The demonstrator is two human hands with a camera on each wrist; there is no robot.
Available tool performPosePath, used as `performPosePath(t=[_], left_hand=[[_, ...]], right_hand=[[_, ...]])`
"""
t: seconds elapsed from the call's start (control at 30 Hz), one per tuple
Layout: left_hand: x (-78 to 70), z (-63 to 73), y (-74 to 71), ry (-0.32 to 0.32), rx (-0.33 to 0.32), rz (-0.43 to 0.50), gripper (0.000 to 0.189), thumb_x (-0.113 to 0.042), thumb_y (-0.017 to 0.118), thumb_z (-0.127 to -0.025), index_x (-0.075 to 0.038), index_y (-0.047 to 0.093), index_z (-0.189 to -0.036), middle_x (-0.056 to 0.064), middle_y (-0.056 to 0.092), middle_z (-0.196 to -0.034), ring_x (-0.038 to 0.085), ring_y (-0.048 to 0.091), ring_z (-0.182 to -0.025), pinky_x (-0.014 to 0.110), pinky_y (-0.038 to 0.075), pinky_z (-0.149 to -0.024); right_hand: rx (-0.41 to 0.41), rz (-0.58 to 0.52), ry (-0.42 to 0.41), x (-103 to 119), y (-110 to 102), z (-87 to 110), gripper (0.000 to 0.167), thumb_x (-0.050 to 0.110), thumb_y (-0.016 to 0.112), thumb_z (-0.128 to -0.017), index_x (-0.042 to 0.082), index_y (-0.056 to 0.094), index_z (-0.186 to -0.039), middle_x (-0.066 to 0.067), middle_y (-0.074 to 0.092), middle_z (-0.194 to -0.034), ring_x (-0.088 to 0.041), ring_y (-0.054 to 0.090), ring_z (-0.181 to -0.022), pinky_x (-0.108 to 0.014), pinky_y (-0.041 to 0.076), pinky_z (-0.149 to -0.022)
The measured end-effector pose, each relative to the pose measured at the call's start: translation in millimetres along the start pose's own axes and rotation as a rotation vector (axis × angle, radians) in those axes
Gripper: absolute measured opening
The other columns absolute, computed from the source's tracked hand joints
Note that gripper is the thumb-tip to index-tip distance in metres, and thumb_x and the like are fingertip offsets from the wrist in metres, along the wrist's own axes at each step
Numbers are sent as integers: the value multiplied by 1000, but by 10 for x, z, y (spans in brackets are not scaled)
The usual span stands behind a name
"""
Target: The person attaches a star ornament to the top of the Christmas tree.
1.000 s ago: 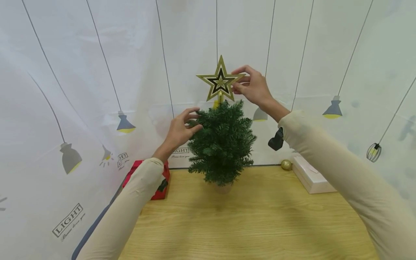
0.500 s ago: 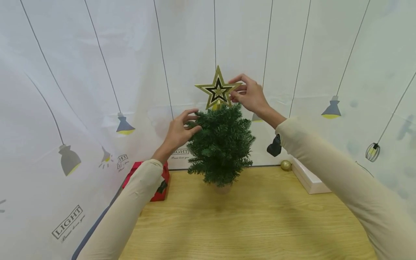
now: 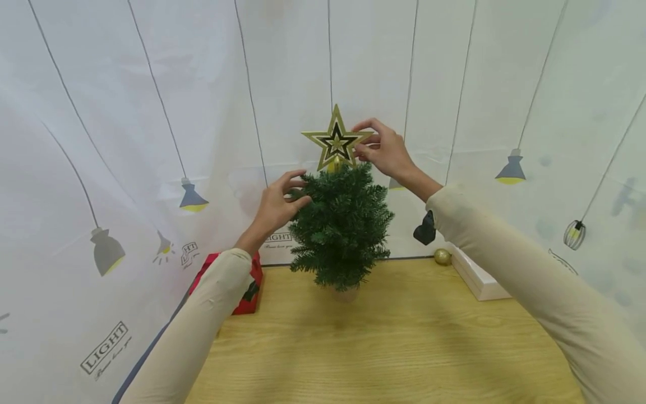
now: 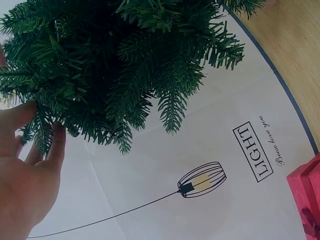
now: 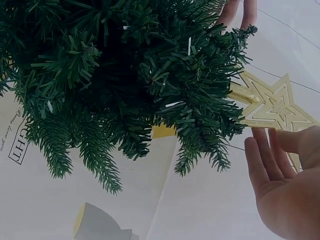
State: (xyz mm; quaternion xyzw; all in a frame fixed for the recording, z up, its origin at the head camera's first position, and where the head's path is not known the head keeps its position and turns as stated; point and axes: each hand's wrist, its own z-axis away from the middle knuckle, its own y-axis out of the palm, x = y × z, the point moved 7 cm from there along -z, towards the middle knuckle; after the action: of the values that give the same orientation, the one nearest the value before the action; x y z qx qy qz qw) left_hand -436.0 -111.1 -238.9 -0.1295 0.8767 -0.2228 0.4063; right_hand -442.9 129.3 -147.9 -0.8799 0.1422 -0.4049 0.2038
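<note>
Star [image 3: 336,138] sits lower than 1.0 s ago: its stem then showed clear above the treetop, now the base is down at the top needles, upper centre of head view. R hand [image 3: 384,148] has come down with it; L hand [image 3: 278,202] barely shifted.

R hand: thumb + fingertips pinch the star's right-hand point, i.e. grasping the star. Wrist view shows R fingers [image 5: 265,160] lying against the star's [image 5: 272,107] gold face, palm at lower right of frame, stem end pushed in among the needles.

L hand: fingers curled loosely onto the upper-left branches of the sm. green tree [image 3: 343,224], centre frame; looks like a light hold on the foliage. L wrist view: fingertips [image 4: 56,142] touch the needle tips at lower left of frame, tree [image 4: 115,65] filling the top.

Tree stands upright on the wooden table [image 3: 393,359], near its back edge, against the white backdrop [image 3: 126,112] printed w/ hanging lamps and "LIGHT".

Other items: red box [image 3: 248,289] at left-centre, partly behind the L sleeve; white box [image 3: 476,280] at right-centre by the backdrop; sm. gold ball [image 3: 442,257] just beside the white box's left end. Black object [image 3: 425,230] hangs under the R wrist, can't tell what.
</note>
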Motion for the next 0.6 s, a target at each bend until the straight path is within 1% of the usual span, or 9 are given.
performPosePath(t=[0.17,0.27,0.47,0.6], left_hand=[[-4,-4,-12,8,1,-4,64,-8,75,-97,-19,50,-154,15,67,-135,30,65,-123,43,56,-102],[2,-6,-26,11,3,-16,65,-8,75,-97,-20,49,-155,16,67,-135,31,64,-124,44,56,-102],[39,-16,-91,13,3,-29,67,-9,76,-96,-19,48,-156,17,66,-136,32,64,-124,44,55,-103],[51,-9,-142,14,-4,-40,67,-11,77,-96,-18,48,-156,18,66,-135,35,64,-125,45,56,-102]], right_hand=[[2,19,-18,21,-18,17,41,7,64,-104,11,56,-144,-22,74,-115,-31,74,-103,-44,59,-94],[-16,49,-19,16,-59,16,43,9,66,-103,13,56,-145,-19,75,-115,-28,74,-103,-44,58,-96],[-37,58,-1,6,-172,55,46,12,69,-102,15,55,-145,-15,73,-124,-29,70,-114,-45,55,-100],[-37,101,-22,-17,-255,126,46,14,70,-102,13,54,-145,-15,72,-127,-29,69,-117,-45,55,-100]])
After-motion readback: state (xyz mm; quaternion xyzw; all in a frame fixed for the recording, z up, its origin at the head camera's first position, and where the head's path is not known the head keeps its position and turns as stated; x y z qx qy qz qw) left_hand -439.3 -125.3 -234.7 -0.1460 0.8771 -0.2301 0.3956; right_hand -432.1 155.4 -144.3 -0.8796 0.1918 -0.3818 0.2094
